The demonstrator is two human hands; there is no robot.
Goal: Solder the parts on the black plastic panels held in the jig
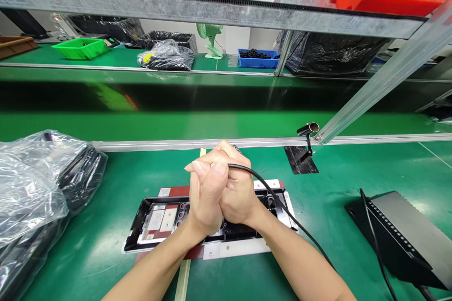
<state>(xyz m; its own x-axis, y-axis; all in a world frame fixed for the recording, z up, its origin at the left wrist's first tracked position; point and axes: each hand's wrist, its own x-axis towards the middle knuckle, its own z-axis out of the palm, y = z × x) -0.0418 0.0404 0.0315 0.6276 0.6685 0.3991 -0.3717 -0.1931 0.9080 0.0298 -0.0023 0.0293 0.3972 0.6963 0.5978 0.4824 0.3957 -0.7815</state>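
Green worktop [106, 225] below, forearms [155, 261] converge, hands [208, 197] clasped around black cable [269, 188].

In front of me a glossy green surface [321, 221] catches pale patches of light, edged by a silvery metal rail [165, 145]. Past it runs a long green band [197, 124] with a dark reflection across it, then another green bench [123, 59]. Above me hangs a grey metal shelf [141, 0], and a pale slanting post [384, 75] comes down at my right. At the far side, behind a small green fan [212, 37], I see part of a whitish wall [237, 40].
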